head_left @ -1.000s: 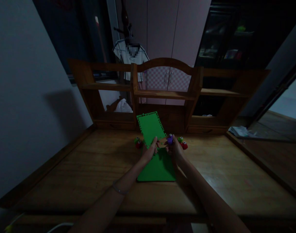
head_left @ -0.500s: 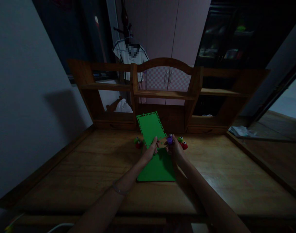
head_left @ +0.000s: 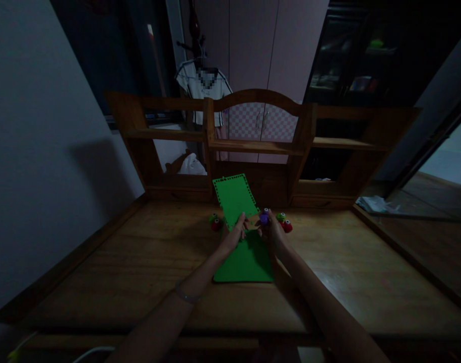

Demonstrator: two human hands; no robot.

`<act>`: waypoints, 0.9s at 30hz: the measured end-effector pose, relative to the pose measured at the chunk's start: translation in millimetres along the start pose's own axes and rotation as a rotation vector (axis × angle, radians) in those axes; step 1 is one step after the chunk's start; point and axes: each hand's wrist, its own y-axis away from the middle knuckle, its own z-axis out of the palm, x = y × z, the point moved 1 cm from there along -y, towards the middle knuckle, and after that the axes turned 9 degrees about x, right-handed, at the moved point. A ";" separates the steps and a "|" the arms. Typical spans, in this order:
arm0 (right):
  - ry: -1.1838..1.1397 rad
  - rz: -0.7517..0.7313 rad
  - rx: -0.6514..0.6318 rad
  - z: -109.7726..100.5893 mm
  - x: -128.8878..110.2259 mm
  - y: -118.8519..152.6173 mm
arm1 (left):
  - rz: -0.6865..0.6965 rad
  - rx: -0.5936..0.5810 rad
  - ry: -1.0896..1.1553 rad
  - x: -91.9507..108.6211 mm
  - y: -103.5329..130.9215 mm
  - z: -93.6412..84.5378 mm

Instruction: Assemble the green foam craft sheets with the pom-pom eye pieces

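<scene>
My right hand (head_left: 272,231) pinches a small purple figure (head_left: 264,219) with a round white eye on top, above the upper right of a green mat (head_left: 244,264). My left hand (head_left: 238,231) is over the mat's upper left, its fingers curled; whether it grips anything is too small to tell. Behind it a green sheet (head_left: 234,194) with a dotted dark border leans up and back. Red and green figures (head_left: 287,226) stand just right of my right hand. Another red figure (head_left: 215,225) and a green one (head_left: 213,217) are left of my left hand.
The wooden desk (head_left: 139,257) carries a low shelf unit (head_left: 253,146) along its back. A white shirt (head_left: 207,91) hangs behind it, before pink cupboard doors (head_left: 249,55). A pale cable (head_left: 94,351) shows at the lower left.
</scene>
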 end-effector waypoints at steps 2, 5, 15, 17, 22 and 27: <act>-0.005 -0.008 0.007 -0.2 0.3 -0.3 | 0.005 0.001 -0.001 0.1 0.0 -0.1; -0.005 -0.017 -0.010 -0.1 0.0 0.8 | 0.015 -0.018 0.015 1.2 0.4 0.1; 0.008 -0.037 -0.018 0.0 -1.8 5.0 | 0.012 -0.050 0.056 -1.0 -1.3 1.8; 0.006 -0.036 -0.009 0.1 -1.4 4.0 | 0.016 -0.041 0.050 -0.5 -1.0 1.6; 0.011 -0.010 -0.010 0.6 -1.2 2.8 | 0.032 -0.041 0.052 4.6 1.0 1.2; 0.018 -0.033 -0.003 0.9 -1.3 3.7 | 0.035 -0.026 0.032 8.0 3.1 0.7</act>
